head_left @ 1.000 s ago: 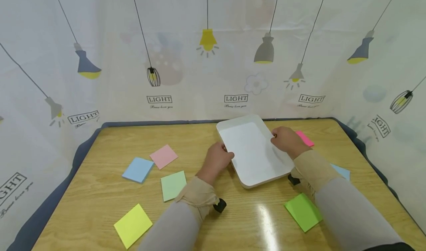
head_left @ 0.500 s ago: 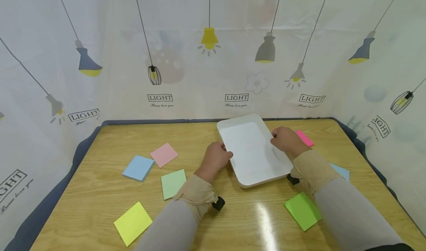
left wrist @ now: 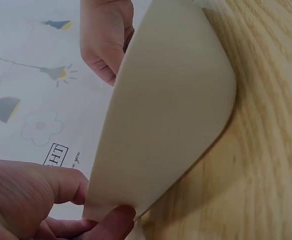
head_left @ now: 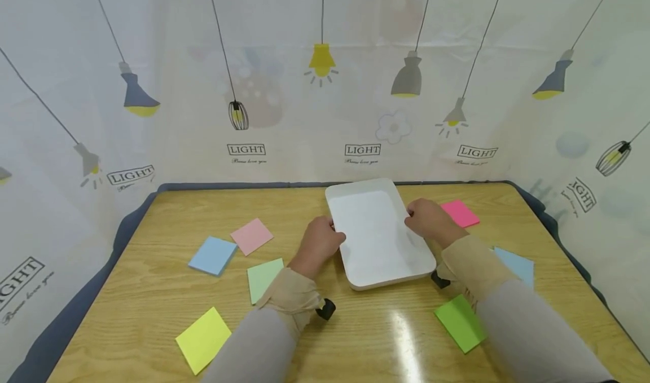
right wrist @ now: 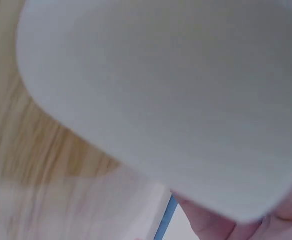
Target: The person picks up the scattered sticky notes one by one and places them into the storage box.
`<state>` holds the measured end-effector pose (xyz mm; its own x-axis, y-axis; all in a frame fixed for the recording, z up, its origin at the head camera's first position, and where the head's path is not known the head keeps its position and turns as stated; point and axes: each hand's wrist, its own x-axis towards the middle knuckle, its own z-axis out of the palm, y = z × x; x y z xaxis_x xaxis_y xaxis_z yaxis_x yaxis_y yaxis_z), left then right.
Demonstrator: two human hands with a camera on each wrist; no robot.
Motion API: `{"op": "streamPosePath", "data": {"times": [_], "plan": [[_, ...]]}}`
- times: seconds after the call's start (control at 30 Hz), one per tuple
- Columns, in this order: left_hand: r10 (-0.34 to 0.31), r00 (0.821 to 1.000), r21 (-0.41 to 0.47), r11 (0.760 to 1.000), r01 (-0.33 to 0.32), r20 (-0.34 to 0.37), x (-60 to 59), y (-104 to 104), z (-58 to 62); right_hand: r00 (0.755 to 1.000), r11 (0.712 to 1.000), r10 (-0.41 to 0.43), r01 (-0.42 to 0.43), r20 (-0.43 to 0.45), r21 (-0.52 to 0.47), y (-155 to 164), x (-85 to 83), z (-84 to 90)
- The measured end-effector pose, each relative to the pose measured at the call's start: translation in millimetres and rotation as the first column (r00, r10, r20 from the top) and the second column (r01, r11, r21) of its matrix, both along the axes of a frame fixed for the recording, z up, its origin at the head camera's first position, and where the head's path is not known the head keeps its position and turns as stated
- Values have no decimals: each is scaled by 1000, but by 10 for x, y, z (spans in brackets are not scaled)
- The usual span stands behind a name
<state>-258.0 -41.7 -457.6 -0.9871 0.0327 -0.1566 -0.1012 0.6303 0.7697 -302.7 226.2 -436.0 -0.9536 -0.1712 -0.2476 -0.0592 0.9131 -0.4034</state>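
Note:
Both hands hold a white rectangular tray [head_left: 381, 236] with rounded corners over the back middle of the wooden table. My left hand [head_left: 320, 245] grips its left long side. Up close in the left wrist view, the thumb and fingers of that left hand [left wrist: 31, 200] pinch the edge of the tray [left wrist: 165, 90], whose outer wall shows above the wood. Opposite, my right hand [head_left: 431, 220] grips the right long side. In the right wrist view the tray [right wrist: 175, 90] fills most of the picture, and part of the right hand [right wrist: 285, 220] shows at its lower edge.
Left on the table [head_left: 152, 293] lie a blue sticky note [head_left: 213, 256], a pink one [head_left: 252, 236], a pale green one [head_left: 264, 278] and a yellow one [head_left: 204, 338]. Right lie hot pink [head_left: 461, 214], light blue [head_left: 517, 265] and bright green notes [head_left: 461, 324]. A printed curtain [head_left: 284, 89] stands behind.
Both hands have shifted slightly to the left and nearer with the tray. More of the hot pink and light blue notes at the right now shows.

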Motion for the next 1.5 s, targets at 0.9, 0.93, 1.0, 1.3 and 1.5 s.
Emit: {"op": "streamPosePath", "data": {"times": [0.9, 0.93, 1.0, 1.3, 1.5], "plan": [[11, 998, -110, 994, -4, 63, 130, -492, 72, 999, 985, 3, -12, -53, -169, -401, 397, -93], [6, 998, -112, 994, 2, 65, 133, -505, 73, 998, 984, 1, -11, -58, -176, -409, 413, -95], [-1, 998, -109, 994, 8, 65, 150, -528, 86, 998, 983, -4, -9, -69, -185, -426, 441, -100], [-15, 998, -72, 997, 20, 67, 193, -662, 67, 999, 980, -30, 22, -38, -200, -512, 563, -120], [-8, 997, -43, 999, 12, 75, 247, -724, 38, 999, 975, -20, 9, -49, -223, -553, 616, -128]]}}
